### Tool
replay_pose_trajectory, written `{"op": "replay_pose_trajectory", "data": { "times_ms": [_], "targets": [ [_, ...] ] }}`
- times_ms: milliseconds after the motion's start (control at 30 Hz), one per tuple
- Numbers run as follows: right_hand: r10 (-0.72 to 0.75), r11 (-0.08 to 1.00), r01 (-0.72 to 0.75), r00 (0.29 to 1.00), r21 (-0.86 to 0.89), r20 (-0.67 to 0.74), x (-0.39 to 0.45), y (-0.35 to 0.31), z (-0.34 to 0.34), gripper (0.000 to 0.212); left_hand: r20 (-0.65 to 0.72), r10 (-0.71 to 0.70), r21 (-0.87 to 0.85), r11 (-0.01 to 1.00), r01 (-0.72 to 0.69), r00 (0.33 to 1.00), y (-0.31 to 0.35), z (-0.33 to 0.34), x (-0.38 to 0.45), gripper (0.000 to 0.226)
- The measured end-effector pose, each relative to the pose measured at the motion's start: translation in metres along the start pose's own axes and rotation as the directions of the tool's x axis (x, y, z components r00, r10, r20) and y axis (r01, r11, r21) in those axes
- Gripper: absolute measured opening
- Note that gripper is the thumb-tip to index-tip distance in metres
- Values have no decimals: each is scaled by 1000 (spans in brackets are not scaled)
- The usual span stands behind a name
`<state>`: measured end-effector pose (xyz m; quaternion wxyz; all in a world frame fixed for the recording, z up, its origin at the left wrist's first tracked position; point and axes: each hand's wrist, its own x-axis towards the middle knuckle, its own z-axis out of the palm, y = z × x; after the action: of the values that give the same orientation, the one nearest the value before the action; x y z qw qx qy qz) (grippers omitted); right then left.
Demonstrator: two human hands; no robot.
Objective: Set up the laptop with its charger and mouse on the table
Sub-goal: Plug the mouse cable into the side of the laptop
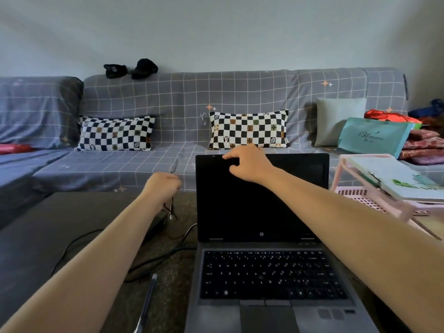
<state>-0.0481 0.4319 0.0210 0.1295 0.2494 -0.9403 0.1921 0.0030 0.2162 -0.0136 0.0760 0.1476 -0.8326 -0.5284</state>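
Note:
A grey laptop (262, 260) stands open on the dark table (48, 231), its screen black and upright. My right hand (247, 164) grips the top edge of the lid, fingers over the bezel. My left hand (163, 186) is closed in a fist left of the screen, holding a thin black cable (171, 209) whose plug end dangles below it. Black charger cable (153, 258) loops across the table left of the keyboard; the charger brick is mostly hidden under my left forearm. No mouse is in view.
A pen (147, 304) lies on the table by the laptop's front left corner. A pink plastic basket (365, 198) with a book on it stands at the right. Behind the table runs a grey checked sofa (182, 102) with cushions and bags.

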Motion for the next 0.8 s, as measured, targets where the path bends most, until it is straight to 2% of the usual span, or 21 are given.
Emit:
{"op": "replay_pose_trajectory", "data": {
  "times_ms": [33,167,267,400,500,567,633,700,733,800],
  "targets": [
    [-16,1000,16,1000,-4,-8,-2,-6,3,40,-2,72,95,993,-72,997,-2,-2,-7,19],
    [-53,997,53,999,54,-2,-13,-32,17,40,54,271,259,926,-276,961,-5,-11,-44,36],
    [-92,993,84,992,86,85,-25,-55,33,44,112,340,321,877,-358,934,-18,-19,-63,48],
    [-114,964,25,937,263,329,-41,-79,66,41,43,332,155,930,-335,942,-41,-28,-77,43],
    [-117,962,3,907,272,405,-57,-90,87,18,-42,264,-36,963,-266,964,-62,-36,-82,38],
    [-96,939,-59,900,338,424,-66,-94,97,17,-97,207,-138,966,-219,974,-74,-40,-83,34],
    [-67,822,-215,883,527,465,-74,-100,106,18,-108,140,-271,948,-165,984,-82,-43,-86,33],
    [-56,647,-361,856,672,514,-81,-111,115,20,-126,105,-302,943,-139,986,-89,-44,-89,31],
    [-57,617,-371,858,694,510,-82,-114,120,19,-139,109,-289,946,-145,984,-92,-44,-89,30],
    [-39,626,-354,876,695,482,-84,-119,128,11,-155,117,-265,952,-155,981,-98,-43,-88,28]
  ]
}}
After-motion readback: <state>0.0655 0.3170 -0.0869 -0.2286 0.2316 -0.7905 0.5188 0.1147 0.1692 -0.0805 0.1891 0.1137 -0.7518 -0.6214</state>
